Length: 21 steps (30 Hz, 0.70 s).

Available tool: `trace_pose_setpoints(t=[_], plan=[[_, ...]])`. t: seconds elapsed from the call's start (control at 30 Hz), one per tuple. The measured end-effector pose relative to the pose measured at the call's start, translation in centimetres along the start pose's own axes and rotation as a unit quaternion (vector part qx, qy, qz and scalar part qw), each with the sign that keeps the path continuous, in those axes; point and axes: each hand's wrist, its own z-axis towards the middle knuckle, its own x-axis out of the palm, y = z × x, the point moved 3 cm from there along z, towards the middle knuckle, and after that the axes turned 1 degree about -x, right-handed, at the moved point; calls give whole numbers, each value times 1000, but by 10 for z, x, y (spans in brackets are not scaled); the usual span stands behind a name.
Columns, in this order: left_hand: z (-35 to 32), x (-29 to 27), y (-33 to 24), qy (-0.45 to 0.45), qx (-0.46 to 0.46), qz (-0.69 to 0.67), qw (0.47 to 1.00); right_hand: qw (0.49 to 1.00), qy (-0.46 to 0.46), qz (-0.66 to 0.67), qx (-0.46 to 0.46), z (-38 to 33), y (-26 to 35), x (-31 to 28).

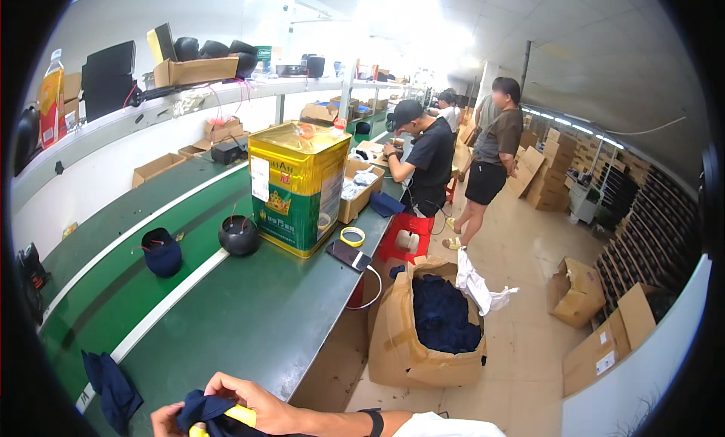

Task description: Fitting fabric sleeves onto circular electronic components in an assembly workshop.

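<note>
At the lower edge I hold a piece of navy cloth between both hands. My right hand has its fingers closed on the cloth's right side. My left hand pinches it from the left and is partly cut off by the frame. Yellow wrapping shows on fingers at the cloth. Another navy cloth piece lies on the bench to the left. Farther up stand a round shell covered in navy cloth and a bare black round shell, both with red wires.
On the green bench stand a large yellow-green tin, a yellow tape roll and a phone on a white cable. Right of the bench, a carton holds navy cloth. Farther off, a seated person works and another stands.
</note>
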Motion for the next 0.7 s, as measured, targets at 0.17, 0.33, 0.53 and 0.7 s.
trace_pose_setpoints(t=[0.17,0.33,0.53,0.7], plan=[[3,16,-16,-2,17,186,982,1000,13,-10,17,-4,-2,-3],[0,24,-29,-68,17,272,960,980,38,-135,142,-14,2,-3],[-8,6,-4,-104,-33,240,965,935,-37,-346,66,-22,3,-12],[-18,7,41,-116,-200,-268,935,971,-59,205,103,-20,-23,-15]])
